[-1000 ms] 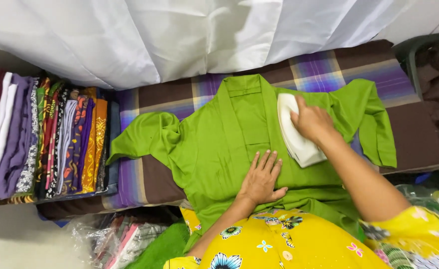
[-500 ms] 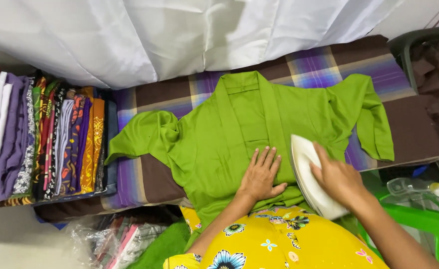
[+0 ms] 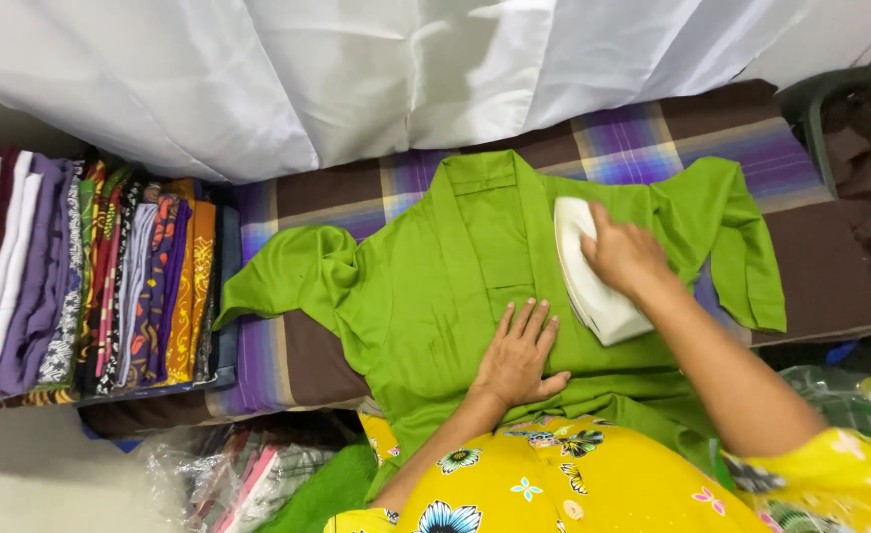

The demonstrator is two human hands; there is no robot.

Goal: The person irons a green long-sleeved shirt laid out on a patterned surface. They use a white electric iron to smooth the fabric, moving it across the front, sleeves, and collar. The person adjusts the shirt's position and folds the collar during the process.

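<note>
The green garment (image 3: 455, 286) lies spread flat on a padded surface covered with a purple and brown plaid cloth (image 3: 633, 143), its collar toward the far edge and its hem hanging over the near edge against the person's yellow flowered clothing (image 3: 574, 484). Bare plaid shows beyond the collar and to the right past the sleeve, while the left sleeve bunches close to the stack of folded fabrics (image 3: 90, 276) that stands edge-up just beside the surface on the left. A white curtain (image 3: 376, 69) hangs along the far side. The right hand (image 3: 625, 255) grips the top of a white iron (image 3: 593, 286), fingers wrapped over it, the iron resting on the garment's right chest area with its tip pointing away from the person. The left hand (image 3: 517, 355) lies flat and open on the lower front of the garment, fingers spread and pointing away, holding nothing. Plastic-wrapped bundles (image 3: 238, 474) sit below the near edge on the left, and a dark chair with brown cloth (image 3: 860, 158) stands at the right end
</note>
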